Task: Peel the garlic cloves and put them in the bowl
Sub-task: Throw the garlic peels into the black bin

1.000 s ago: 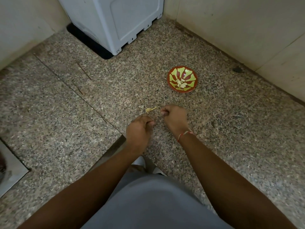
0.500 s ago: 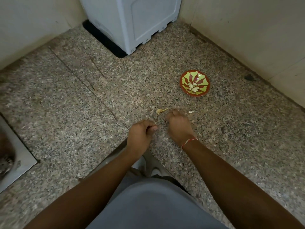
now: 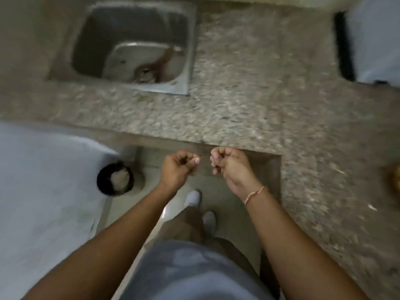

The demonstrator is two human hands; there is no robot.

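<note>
Garlic cloves are not showing anywhere in the head view now, and neither is the bowl: a second ago the red-and-green bowl with peeled cloves was sitting on the granite counter (image 3: 259,109) just beyond the hands, and now the view is swinging left to take in the steel sink (image 3: 184,61) and the floor below the counter edge. A yellowish blur at the far right edge (image 3: 395,180) may be the bowl's rim, cut off by the frame, but I cannot tell.

Both hands are now hanging in front of the counter edge, over the floor, where half a second ago they were working low over the counter surface near a scrap of peel. The left hand (image 3: 179,169) is curling closed, thumb pressing against the fingertips, as if pinching something small; what it is gripping, if anything, is too small and blurred to make out. The right hand (image 3: 229,165), with a thread band at the wrist, is also curling shut, and its grip is hiding whatever may be inside.

My judgement is that the person is carrying loose skins away from the work spot, perhaps toward the dark round bin (image 3: 114,180) on the floor, so peeling is pausing rather than finishing. Motion blur is smearing the whole frame.
</note>
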